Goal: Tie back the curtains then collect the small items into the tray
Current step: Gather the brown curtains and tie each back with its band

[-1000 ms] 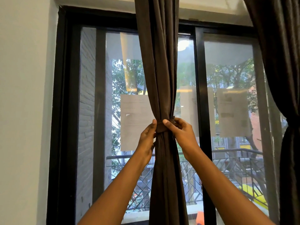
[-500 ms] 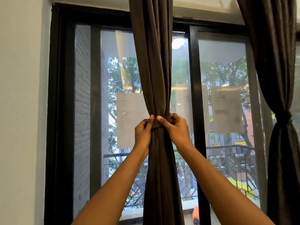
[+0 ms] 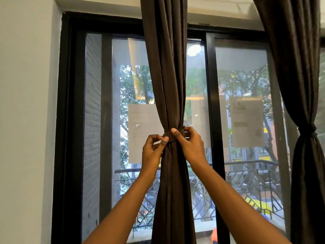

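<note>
A dark brown curtain [image 3: 166, 71] hangs in the middle of the window, gathered at its waist by a matching tie-back band [image 3: 173, 134]. My left hand [image 3: 153, 152] pinches the band's left end between thumb and fingers. My right hand [image 3: 190, 144] wraps around the band on the curtain's right side, thumb pressed on its front. A second dark curtain [image 3: 306, 95] hangs at the right edge, cinched by its own tie [image 3: 306, 128]. No tray or small items are in view.
A black-framed sliding window [image 3: 211, 103] fills the view, with paper sheets [image 3: 246, 122] stuck to the glass. A white wall [image 3: 26, 120] stands at the left. Outside are a balcony railing [image 3: 246, 182], trees and a brick wall.
The view has shifted slightly, showing the right curtain's tie. My left hand has slid from the curtain's front to the band's left end, fingers now pinching it. The right hand stays on the band.
</note>
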